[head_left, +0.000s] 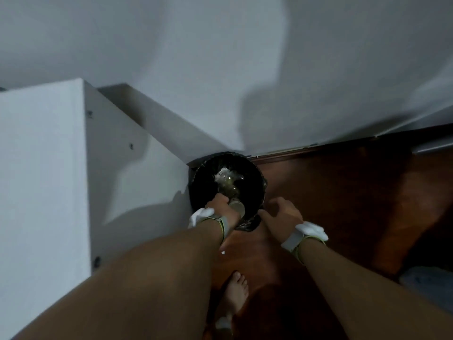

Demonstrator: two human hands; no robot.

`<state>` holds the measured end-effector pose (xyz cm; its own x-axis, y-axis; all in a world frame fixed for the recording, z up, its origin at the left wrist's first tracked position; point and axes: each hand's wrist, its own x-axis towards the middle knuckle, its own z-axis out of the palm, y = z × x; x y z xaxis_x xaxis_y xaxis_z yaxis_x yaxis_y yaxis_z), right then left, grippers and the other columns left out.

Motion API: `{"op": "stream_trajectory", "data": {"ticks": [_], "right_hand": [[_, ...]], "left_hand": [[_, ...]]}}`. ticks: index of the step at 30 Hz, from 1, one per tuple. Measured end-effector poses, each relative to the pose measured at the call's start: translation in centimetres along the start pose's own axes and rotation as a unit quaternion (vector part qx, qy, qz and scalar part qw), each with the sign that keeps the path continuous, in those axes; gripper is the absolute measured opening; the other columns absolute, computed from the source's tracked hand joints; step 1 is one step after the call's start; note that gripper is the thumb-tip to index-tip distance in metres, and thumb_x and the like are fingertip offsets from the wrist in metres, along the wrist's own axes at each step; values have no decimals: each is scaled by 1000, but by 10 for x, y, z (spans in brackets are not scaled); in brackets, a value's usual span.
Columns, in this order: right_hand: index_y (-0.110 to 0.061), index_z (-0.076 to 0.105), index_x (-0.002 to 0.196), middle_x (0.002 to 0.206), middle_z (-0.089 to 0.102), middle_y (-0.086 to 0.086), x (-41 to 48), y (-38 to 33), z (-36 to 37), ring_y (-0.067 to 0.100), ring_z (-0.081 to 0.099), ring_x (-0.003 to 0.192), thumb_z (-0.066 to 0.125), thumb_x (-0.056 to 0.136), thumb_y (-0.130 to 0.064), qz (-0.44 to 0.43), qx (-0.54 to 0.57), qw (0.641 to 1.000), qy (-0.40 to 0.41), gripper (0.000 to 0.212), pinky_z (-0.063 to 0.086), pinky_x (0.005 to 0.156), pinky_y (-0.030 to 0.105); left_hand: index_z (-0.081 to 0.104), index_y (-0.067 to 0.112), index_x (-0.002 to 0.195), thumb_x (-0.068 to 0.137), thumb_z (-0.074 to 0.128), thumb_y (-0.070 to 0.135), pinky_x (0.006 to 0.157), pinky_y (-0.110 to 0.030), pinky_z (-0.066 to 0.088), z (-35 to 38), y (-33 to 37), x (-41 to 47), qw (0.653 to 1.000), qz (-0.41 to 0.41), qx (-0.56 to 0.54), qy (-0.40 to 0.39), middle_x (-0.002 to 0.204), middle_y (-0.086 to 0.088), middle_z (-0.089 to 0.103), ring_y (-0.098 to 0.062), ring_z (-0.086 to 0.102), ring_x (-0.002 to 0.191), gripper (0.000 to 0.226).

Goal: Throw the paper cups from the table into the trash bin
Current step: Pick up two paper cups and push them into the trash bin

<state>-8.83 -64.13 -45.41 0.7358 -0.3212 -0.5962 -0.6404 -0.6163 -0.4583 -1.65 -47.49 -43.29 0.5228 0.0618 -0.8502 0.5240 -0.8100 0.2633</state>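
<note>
A round trash bin [255, 177] lined with a black bag stands on the floor in the corner, with crumpled pale trash at its bottom. My left hand [220, 203] reaches over the bin's near rim and is closed around a pale paper cup [237, 207], held over the bin's opening. My right hand [284, 213] hovers just right of the bin's near edge, fingers spread and holding nothing. Both wrists wear pale straps with white pads.
A white cabinet [44, 192] stands tight against the bin's left side. A white wall [220, 82] runs behind. The dark reddish wooden floor [343, 192] stretches to the right. My bare foot [236, 293] is on the floor below the bin.
</note>
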Motion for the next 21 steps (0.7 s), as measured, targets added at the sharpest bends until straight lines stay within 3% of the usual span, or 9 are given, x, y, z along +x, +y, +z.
{"op": "stream_trajectory", "data": {"ticks": [5,8,9,11,12,14,17,21], "right_hand": [[-16,65,124,118,68,6,-56,-22,-25,27,63,109,69,92,-48,107,156,982,14,46,44,83,30],[-18,66,119,116,69,8,-85,-33,-35,28,66,104,65,91,-57,142,211,967,1,48,50,83,36],[-18,65,117,114,69,8,-95,-41,-38,30,67,102,64,91,-58,148,228,962,-10,48,53,82,40],[-20,65,113,112,69,7,-118,-61,-47,30,69,99,63,91,-59,144,267,953,-9,45,54,74,42],[-21,65,107,111,70,6,-135,-75,-53,27,70,95,64,91,-59,135,285,949,1,41,53,69,38],[-25,65,96,104,73,5,-165,-102,-63,19,72,84,64,91,-57,120,312,942,22,32,48,61,30],[-26,64,95,101,73,2,-205,-141,-78,18,73,85,61,93,-55,109,326,939,28,30,53,67,36],[-20,66,107,103,73,2,-254,-187,-93,22,73,91,58,97,-52,93,336,937,25,34,54,74,39]], "left_hand": [[58,14,137,92,69,23,98,-37,52,-17,14,-63,995,20,-93,18,125,-13,66,-33,65,117,47],[62,16,107,97,68,26,77,-31,43,-40,25,-97,983,4,-182,-4,92,-6,63,-20,58,73,16],[59,16,112,97,70,32,76,-31,42,-52,27,-111,980,1,-198,-13,98,-5,65,-18,56,70,24],[54,16,139,94,72,42,79,-31,43,-72,29,-141,978,32,-205,-25,132,-7,64,-26,65,97,56],[54,18,143,91,74,47,81,-31,44,-84,26,-160,977,50,-206,-15,139,-7,62,-29,64,111,63],[59,24,136,85,74,54,88,-32,51,-110,19,-201,971,77,-225,-19,137,-3,61,-28,60,119,61],[64,28,124,81,75,60,103,-45,54,-143,6,-251,960,117,-247,-52,128,2,63,-25,61,118,54],[67,29,97,86,75,57,97,-43,57,-188,-25,-309,936,159,-303,-87,105,2,67,-24,67,102,31]]}}
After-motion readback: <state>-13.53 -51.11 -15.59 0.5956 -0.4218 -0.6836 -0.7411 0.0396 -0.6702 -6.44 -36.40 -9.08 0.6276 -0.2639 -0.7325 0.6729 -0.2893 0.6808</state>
